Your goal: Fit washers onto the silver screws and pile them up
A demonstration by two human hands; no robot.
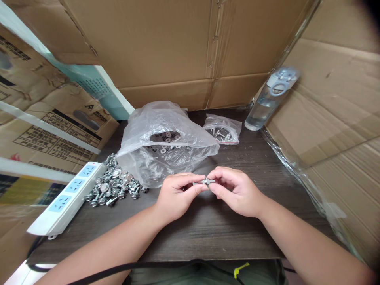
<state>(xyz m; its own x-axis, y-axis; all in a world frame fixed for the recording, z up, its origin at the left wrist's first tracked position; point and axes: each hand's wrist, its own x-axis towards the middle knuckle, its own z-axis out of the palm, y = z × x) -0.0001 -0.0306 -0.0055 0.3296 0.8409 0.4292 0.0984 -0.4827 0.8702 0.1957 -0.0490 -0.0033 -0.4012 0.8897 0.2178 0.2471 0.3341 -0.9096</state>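
Note:
A small metal bolt (208, 181) with what looks like a washer or nut on its shank is held level between both hands, above the dark tabletop. My left hand (179, 193) pinches its left end between thumb and forefinger. From the other side, my right hand (234, 190) closes thumb and fingers around the washer or nut part, and the thin shank points right. Fingertips partly hide the piece. Left of my hands lies a heap of loose bolts (114, 184). Behind them a translucent plastic bag (166, 114) lies with its mouth toward me, small washers and dark parts inside.
A white power strip (67, 198) stands left of the heap. A small zip bag (224, 128) of screws lies at the back, and a clear water bottle (268, 99) leans at the back right. Cardboard walls (166, 47) enclose the table (225, 241). A black cable (133, 266) crosses the front.

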